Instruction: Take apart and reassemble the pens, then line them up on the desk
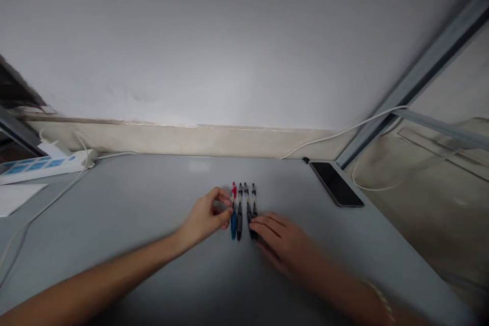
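Several pens lie side by side on the grey table [145, 204], pointing away from me. The leftmost pen [233, 209] has a red top and blue lower part; the black pens [246, 206] lie to its right. My left hand [206, 216] touches the leftmost pen with thumb and fingertips pinched at it. My right hand [280, 239] rests flat on the table, its fingertips against the near ends of the rightmost pens. Whether either hand actually grips a pen is unclear.
A dark phone [336, 183] lies face up at the back right, with a white cable [344, 132] running behind it. A white power strip [42, 165] with blue switches and a white paper [15, 196] sit at the left. The table's right edge drops off beside the phone.
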Action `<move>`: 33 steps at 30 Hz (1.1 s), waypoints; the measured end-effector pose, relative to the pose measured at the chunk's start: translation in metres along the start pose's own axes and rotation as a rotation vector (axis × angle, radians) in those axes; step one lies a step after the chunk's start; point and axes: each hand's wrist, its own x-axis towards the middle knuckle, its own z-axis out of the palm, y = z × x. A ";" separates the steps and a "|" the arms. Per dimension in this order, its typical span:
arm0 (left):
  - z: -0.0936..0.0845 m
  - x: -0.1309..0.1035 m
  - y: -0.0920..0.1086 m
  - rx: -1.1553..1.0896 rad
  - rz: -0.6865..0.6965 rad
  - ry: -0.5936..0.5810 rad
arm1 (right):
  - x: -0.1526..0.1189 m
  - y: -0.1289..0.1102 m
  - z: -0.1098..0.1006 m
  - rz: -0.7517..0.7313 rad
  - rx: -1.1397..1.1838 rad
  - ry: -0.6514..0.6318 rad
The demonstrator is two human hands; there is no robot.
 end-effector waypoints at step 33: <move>0.004 -0.084 0.001 -0.166 -0.016 -0.280 | -0.053 -0.024 -0.011 0.951 1.108 0.607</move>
